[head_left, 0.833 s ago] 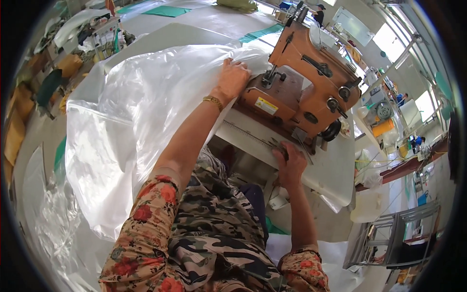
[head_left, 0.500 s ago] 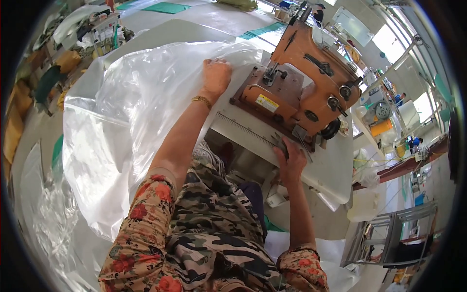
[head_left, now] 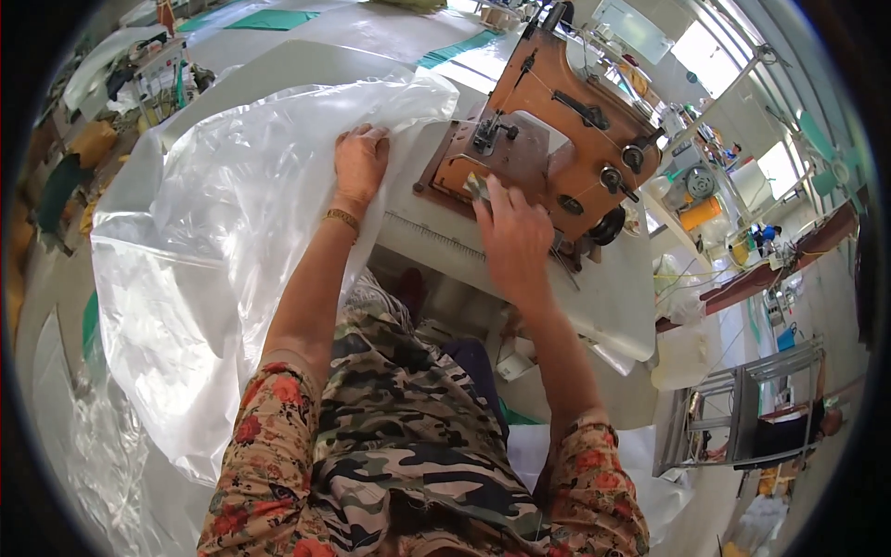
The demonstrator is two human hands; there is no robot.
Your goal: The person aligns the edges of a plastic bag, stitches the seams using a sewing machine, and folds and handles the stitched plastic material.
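A large sheet of see-through plastic (head_left: 278, 158) spreads crumpled over the left of the table and hangs down its front. Along the right part of the sheet, my left hand (head_left: 360, 167) is closed on the plastic with its fingers curled. My right hand (head_left: 516, 232) holds small metal thread snips (head_left: 477, 187), whose tips point up and left. The snips are in front of an orange-brown sewing machine (head_left: 580, 121), near its needle and presser foot (head_left: 486, 136). Part of the snips is hidden by my fingers.
A ruler strip (head_left: 432, 234) runs along the front of the white table (head_left: 617, 278). Slim metal tools (head_left: 564, 269) lie beside the machine's base. Grey metal racks (head_left: 742, 408) stand at the right, and more plastic (head_left: 111, 464) lies at the lower left.
My right hand has lifted from the table by the ruler and moved up and left with the snips, towards the machine's front. My left hand stays at the plastic. The whole view has shifted slightly.
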